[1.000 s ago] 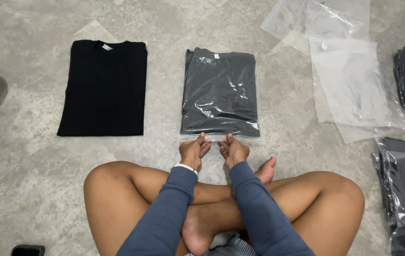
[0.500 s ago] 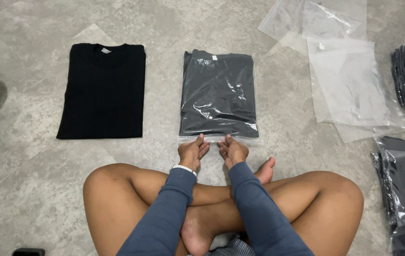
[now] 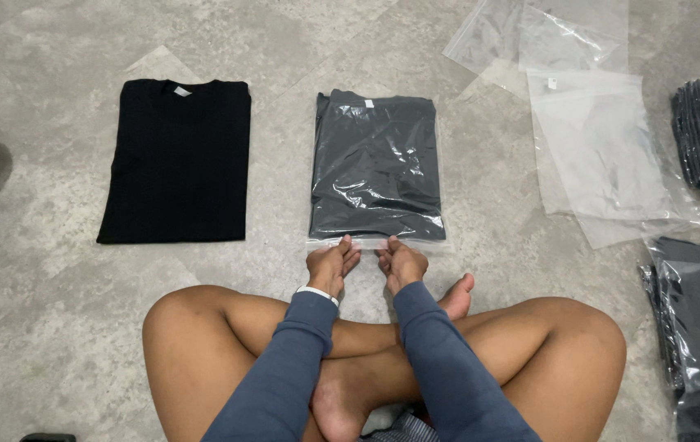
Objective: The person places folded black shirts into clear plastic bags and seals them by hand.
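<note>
I see the grey shirt already inside the clear bag (image 3: 376, 168). Left hand (image 3: 329, 266) and right hand (image 3: 401, 262) fingers pinch its near flap; sealing unfinished. Black shirt (image 3: 174, 160), left of the bag, remains unbagged.

Bagged shirt (image 3: 376, 168) right of folded shirt (image 3: 176, 161), seemingly apart

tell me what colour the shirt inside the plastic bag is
Dark grey, seen in the head view: the bagged shirt.

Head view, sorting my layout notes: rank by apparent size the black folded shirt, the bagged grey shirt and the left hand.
1. Black folded shirt, largest.
2. Grey folded shirt in its clear plastic bag, slightly smaller.
3. Left hand, smallest, though nearest the camera.
</note>
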